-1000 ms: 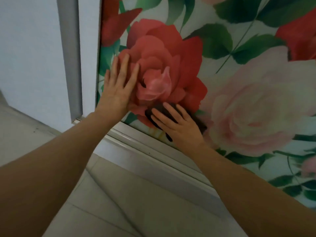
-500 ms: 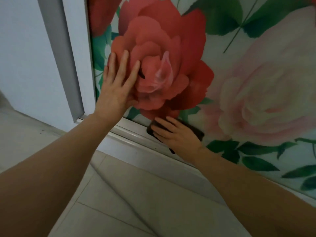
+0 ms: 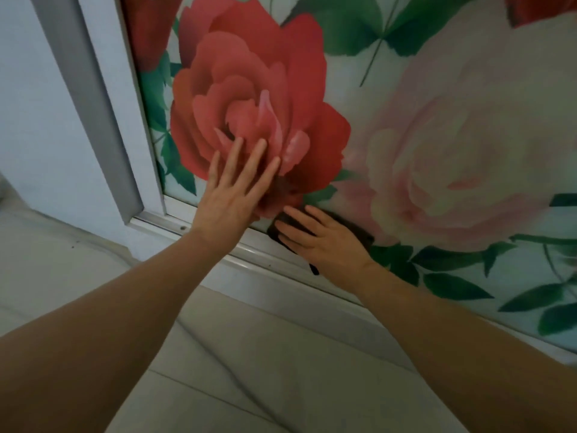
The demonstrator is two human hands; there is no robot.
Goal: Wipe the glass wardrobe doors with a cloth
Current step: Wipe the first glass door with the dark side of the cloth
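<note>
Pale tiled floor (image 3: 281, 370) lies nearest; above the metal bottom rail (image 3: 249, 254) the right hand (image 3: 324, 242), fingers flat, presses a dark soft cloth (image 3: 359, 232) on the glossy rose-printed glass door (image 3: 437, 135); the left hand (image 3: 231, 195) braces open-palmed; best to keep even pressure along the lower edge, overlapping strokes.

We note that most of the cloth (image 3: 349, 228) lies hidden under the right hand (image 3: 324, 242); only dark edges show beyond the fingers and a small strip below the wrist, so we cannot tell its full shape or folds. The palm of the left hand (image 3: 229, 198) is out of sight against the door (image 3: 468, 135). The door is cut off above and to the right of both hands. Both forearms run out at the bottom edge. The specks on the rail (image 3: 175, 225) just left of the left wrist are too small to identify.
</note>
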